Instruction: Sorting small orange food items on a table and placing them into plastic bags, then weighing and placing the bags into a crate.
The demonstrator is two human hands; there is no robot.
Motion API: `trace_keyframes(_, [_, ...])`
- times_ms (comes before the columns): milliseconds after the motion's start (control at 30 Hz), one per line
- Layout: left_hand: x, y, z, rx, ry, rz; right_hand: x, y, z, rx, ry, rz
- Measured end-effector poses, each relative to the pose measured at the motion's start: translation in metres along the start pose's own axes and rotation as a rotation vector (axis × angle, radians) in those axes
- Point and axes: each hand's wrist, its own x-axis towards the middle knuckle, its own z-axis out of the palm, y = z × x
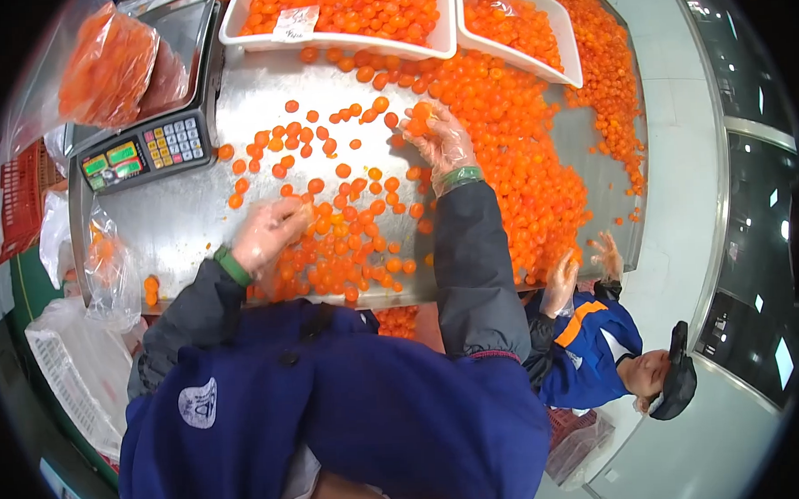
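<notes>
My right hand point(440, 142), in a clear glove with a green band at the wrist, is raised over the metal table point(174, 211). Its fingers curl around orange balls point(422, 119) that look like salted egg yolks. My left hand point(270, 233), gloved the same way, is blurred at the near side of the table. Its fingertips draw together beside loose yolks point(337, 252); whether one is pinched there is unclear. More loose yolks point(296, 137) lie scattered between the hands and the scale. To the right of my right hand spreads a large heap of yolks point(521, 153).
A digital scale point(142, 153) bears a bag of yolks point(106, 68) at the far left. Two white trays point(339, 46) point(532, 65) of yolks stand along the back. At right, a co-worker's gloved hands point(562, 280) are by the heap. A white crate point(80, 373) sits left.
</notes>
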Motion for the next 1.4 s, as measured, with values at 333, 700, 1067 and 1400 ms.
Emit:
trace_keyframes(333, [0.053,0.002,0.039,-0.846,-0.212,-0.358,-0.056,0.063,0.033,0.662,-0.252,0.028])
trace_keyframes(700, [0.044,-0.058,0.028,-1.407,-0.318,-0.304,-0.109,0.029,0.033,-0.669,0.416,-0.091])
trace_keyframes(1067, [0.011,-0.016,0.022,-1.378,-0.204,-0.319,-0.056,-0.016,-0.047,-0.943,0.512,-0.016])
trace_keyframes(1400, [0.001,-0.020,0.033,-1.124,-0.361,-0.111,-0.117,0.031,0.023,0.044,-0.096,-0.097])
